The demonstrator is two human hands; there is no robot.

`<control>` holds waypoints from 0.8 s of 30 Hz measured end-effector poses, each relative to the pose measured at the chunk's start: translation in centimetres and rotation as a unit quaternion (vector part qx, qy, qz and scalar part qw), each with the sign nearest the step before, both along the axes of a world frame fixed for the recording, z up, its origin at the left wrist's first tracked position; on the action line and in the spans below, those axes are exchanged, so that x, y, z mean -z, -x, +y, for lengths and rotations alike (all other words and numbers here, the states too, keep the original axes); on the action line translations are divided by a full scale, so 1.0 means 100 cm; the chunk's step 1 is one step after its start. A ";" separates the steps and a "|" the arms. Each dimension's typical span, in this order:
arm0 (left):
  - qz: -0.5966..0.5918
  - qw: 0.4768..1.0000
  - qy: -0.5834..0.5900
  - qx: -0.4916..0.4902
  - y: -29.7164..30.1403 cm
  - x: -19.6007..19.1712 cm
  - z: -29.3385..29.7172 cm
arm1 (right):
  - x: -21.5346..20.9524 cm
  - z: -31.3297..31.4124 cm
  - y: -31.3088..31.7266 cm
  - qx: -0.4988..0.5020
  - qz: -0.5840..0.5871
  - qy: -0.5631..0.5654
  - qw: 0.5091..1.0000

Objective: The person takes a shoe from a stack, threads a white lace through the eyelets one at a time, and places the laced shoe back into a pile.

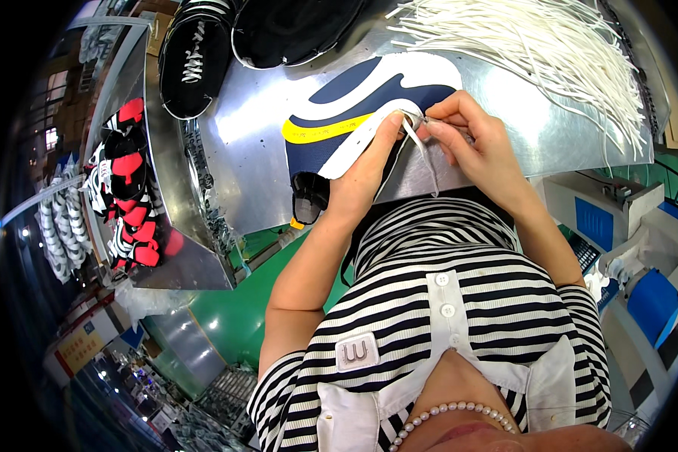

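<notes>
A navy, white and yellow shoe upper (305, 153) lies on its side on the metal table, its white eyelet strip toward me. My left hand (363, 172) is closed on the upper, its thumb pressed along the eyelet strip. A white shoelace (430, 167) comes out near the end of that strip, and a loose length hangs toward the table's front edge. At the eyelets, the fingertips of my right hand (476, 142) are pinched together on the lace. The exact eyelet is hidden by my fingers.
A big pile of white laces (512, 45) spreads over the table's far right. Black shoe pieces (196, 68) stand at the far left, one laced. Red, black and white uppers (132, 184) sit beyond the metal table's (256, 181) left edge. Grey-and-blue equipment (597, 218) stands at right.
</notes>
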State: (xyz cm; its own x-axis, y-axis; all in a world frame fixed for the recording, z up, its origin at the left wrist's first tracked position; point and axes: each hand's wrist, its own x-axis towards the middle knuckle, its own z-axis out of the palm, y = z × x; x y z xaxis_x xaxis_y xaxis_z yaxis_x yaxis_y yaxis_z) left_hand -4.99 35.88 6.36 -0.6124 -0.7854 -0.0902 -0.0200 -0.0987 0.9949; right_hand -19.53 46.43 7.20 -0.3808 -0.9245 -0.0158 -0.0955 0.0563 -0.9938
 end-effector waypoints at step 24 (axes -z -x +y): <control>-0.125 0.973 -0.148 0.126 -0.048 0.023 0.023 | 0.010 -0.023 -0.020 -0.051 0.235 -0.079 0.967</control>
